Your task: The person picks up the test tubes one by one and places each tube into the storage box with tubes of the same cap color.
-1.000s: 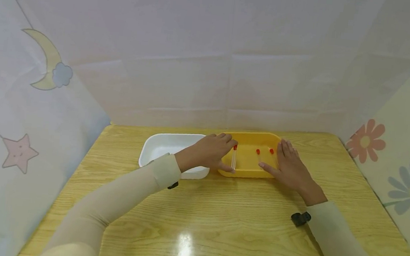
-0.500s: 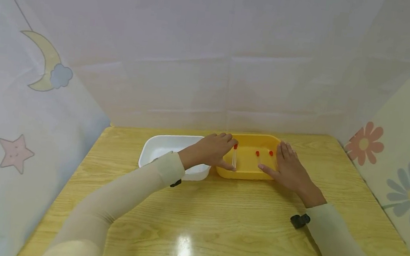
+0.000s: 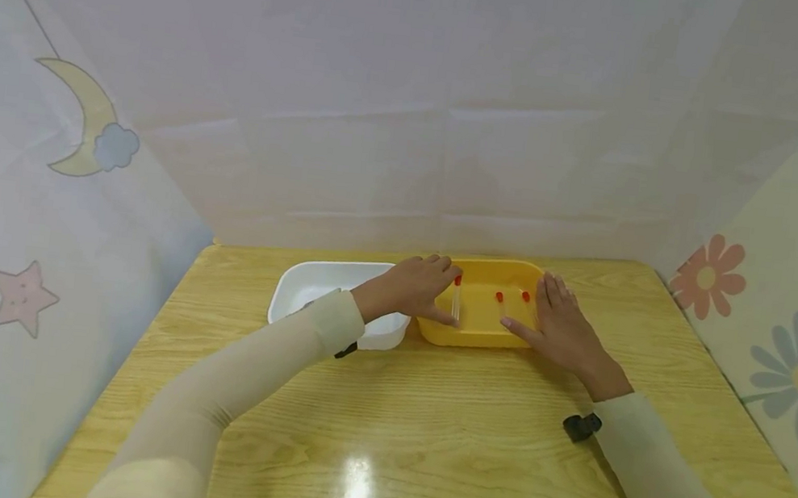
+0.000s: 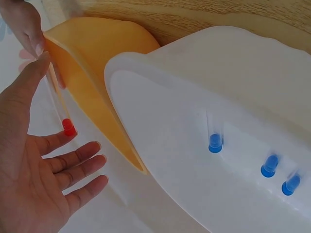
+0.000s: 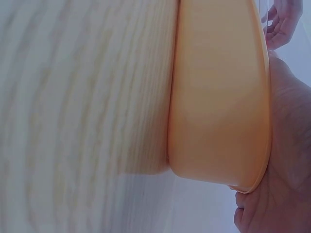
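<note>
In the head view my left hand (image 3: 411,287) holds a clear, red-capped test tube (image 3: 456,304) over the left part of the yellow tray (image 3: 480,340). The left wrist view shows the tube (image 4: 59,99) pinched lengthwise, thumb at its plain end and index fingertip at the cap; the other fingers are spread. My right hand (image 3: 566,327) rests on the tray's right end, fingers straight along the rim and thumb stretched over the front side. Two more red-capped test tubes (image 3: 499,298) lie inside the yellow tray, partly hidden by the right hand.
A white tray (image 3: 293,280) stands left of the yellow one, partly beneath my left forearm. Inside it lie several blue-capped tubes (image 4: 215,143), seen in the left wrist view. Behind the wooden table (image 3: 424,430) hangs a pale cloth wall (image 3: 444,164).
Both hands and the held tube keep nearly the same place over the yellow tray. The left forearm has shifted slightly to the right.
</note>
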Demonstrator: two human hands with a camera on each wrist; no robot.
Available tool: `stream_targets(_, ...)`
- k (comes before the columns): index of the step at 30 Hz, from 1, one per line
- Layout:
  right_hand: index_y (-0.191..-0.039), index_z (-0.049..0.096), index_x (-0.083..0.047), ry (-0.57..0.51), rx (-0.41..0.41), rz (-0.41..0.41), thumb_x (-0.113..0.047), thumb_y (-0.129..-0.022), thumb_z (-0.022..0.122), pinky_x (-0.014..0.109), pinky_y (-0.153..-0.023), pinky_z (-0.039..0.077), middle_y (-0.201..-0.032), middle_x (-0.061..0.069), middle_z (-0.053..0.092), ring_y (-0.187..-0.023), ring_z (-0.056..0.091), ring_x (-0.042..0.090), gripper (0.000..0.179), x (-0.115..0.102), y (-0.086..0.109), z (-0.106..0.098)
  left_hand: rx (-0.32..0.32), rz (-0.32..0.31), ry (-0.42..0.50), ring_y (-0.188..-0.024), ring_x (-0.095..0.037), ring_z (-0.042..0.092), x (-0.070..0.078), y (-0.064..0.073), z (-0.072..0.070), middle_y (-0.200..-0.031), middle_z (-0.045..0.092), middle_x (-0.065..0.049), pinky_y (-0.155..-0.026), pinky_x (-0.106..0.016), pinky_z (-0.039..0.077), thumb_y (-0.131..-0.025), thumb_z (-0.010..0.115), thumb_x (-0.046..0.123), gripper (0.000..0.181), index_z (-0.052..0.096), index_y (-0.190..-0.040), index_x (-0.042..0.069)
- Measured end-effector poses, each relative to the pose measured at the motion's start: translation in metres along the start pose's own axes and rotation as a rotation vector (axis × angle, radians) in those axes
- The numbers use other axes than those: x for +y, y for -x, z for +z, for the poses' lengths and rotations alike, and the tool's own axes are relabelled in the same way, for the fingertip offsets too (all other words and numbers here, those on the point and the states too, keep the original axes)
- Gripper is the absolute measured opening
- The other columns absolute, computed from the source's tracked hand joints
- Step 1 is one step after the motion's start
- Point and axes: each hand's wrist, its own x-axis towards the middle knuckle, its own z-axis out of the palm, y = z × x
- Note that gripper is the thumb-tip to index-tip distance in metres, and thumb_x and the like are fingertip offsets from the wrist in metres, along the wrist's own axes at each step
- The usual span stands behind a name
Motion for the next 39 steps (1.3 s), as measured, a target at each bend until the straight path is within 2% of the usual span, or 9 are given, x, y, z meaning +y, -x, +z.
stream_targets(8,-0.156,0.0,0.014,0.0,-0.009,0.003,-0.067,-0.1,0.046,0.065,-0.119,0.002,-0.164,0.027,-0.015,-0.152,-0.01,0.047,0.108,0.0,0.0,0.0,-0.006,-0.004,0.013,-0.111,-0.024,0.055,0.002,-0.005,-0.003,-0.13,0.055,-0.01,-0.09,-0.038,0.053,-0.088,0.059,0.075,0.093,0.045,-0.149,0.007)
stream_targets(20,-0.155,0.0,0.014,-0.001,-0.007,0.009,-0.067,-0.099,0.045,0.065,-0.119,0.002,-0.164,0.027,-0.015,-0.151,-0.009,0.048,0.109,0.0,0.002,-0.002,-0.03,-0.016,0.008,-0.104,-0.021,0.055,0.008,-0.017,0.003,-0.122,0.055,-0.007,-0.084,-0.034,0.053,-0.087,0.056,0.078,0.091,0.048,-0.145,0.008)
stream_targets(30,-0.155,-0.001,0.015,0.001,-0.015,0.012,-0.067,-0.099,0.045,0.065,-0.119,0.001,-0.163,0.028,-0.014,-0.151,-0.009,0.049,0.109,-0.002,0.003,-0.003,-0.028,-0.022,-0.004,-0.104,-0.02,0.055,0.01,-0.027,0.013,-0.124,0.056,-0.005,-0.087,-0.034,0.053,-0.087,0.055,0.079,0.088,0.051,-0.141,0.01)
stream_targets(39,-0.155,0.001,0.014,0.012,-0.007,0.01,-0.068,-0.099,0.045,0.064,-0.119,0.002,-0.164,0.028,-0.013,-0.151,-0.008,0.049,0.109,0.003,0.001,0.001,-0.073,-0.049,-0.004,-0.113,-0.019,0.056,0.015,-0.036,0.022,-0.128,0.056,-0.004,-0.096,-0.033,0.051,-0.087,0.056,0.078,0.086,0.049,-0.141,0.011)
